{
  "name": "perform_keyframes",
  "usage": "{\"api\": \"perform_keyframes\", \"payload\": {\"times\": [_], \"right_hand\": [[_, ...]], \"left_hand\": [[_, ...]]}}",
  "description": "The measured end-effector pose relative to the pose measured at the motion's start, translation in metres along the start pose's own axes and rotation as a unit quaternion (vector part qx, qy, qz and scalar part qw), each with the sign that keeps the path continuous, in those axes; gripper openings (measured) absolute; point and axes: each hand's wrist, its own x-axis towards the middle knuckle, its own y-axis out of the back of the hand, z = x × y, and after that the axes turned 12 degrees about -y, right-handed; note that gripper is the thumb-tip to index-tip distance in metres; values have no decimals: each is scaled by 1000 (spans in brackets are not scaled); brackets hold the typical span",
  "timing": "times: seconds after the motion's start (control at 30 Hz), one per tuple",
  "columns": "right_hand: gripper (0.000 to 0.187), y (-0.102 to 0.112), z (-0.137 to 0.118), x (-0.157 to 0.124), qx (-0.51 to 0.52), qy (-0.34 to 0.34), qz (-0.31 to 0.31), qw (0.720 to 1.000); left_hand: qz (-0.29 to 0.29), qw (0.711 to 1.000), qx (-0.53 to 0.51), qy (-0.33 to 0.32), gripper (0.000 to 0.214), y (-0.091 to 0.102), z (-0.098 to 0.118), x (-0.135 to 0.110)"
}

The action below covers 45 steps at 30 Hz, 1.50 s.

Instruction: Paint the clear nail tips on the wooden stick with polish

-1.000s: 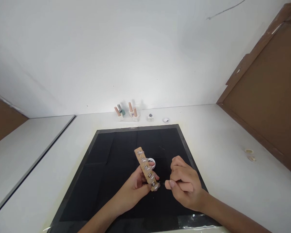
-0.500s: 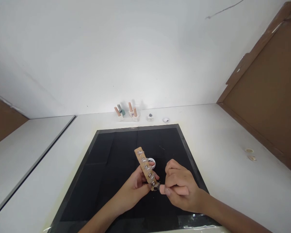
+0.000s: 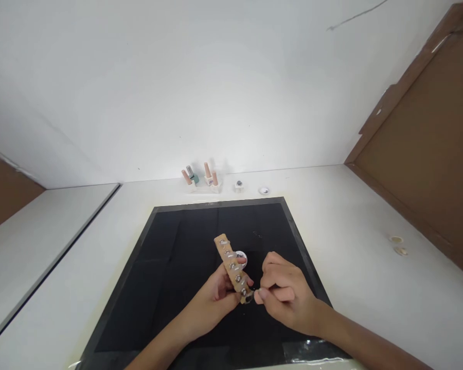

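My left hand (image 3: 216,303) is closed around the lower part of a tan strip (image 3: 228,260), tilted over the black mat. Several clear nail tips sit along the strip on small metallic mounts. The lowest nail tip (image 3: 249,297) looks dark or glossy near its middle. In my right hand (image 3: 289,293) is a nail polish brush with a pinkish cap (image 3: 284,294), pinched between the fingers. Its bristle end points left at the lowest nail tip; whether they touch is too small to tell. Partly behind the strip and left fingers is a small white round dish (image 3: 241,255).
Nail polish bottles (image 3: 209,179) stand in a clear tray at the back wall. Beside them are a small bottle (image 3: 238,186) and a round white dish (image 3: 264,190). Two small round pieces (image 3: 396,239) lie at right. Brown cardboard (image 3: 428,154) borders the right side.
My right fingers have shifted their grip on the brush cap, and less of the cap shows. The brush has tilted and moved slightly right and up. The left hand and strip stay nearly still.
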Motion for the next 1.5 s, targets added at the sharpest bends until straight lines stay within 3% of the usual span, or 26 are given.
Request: {"api": "perform_keyframes", "payload": {"times": [0.17, 0.4, 0.6, 0.73, 0.9, 1.07, 1.3, 1.5], "right_hand": [[24, 3, -1, 1, 11, -62, 46, 997], [24, 2, -1, 0, 54, -82, -7, 995], [29, 1, -2, 2, 38, -129, 46, 990], [27, 1, -5, 3, 56, -109, 7, 993], [31, 0, -2, 2, 44, -134, 41, 989], [28, 0, -2, 3, 64, -110, 5, 992], [29, 0, -1, 1, 20, -123, 78, 989], [22, 0, -1, -4, 35, -80, 82, 993]], "left_hand": [[-7, 1000, 17, 3, 49, -1, 2, -2], [-8, 1000, 16, -4, 51, 2, -3, -2], [-3, 999, 32, 7, 48, -1, 2, -2], [-2, 1000, 29, 9, 51, -2, 2, -1], [-3, 1000, 27, 6, 50, -1, 1, -1], [-5, 1000, 22, 9, 50, 0, 0, -2], [2, 1000, 14, 13, 48, -3, 6, -1], [26, 999, -11, 24, 48, -4, 7, 1]]}}
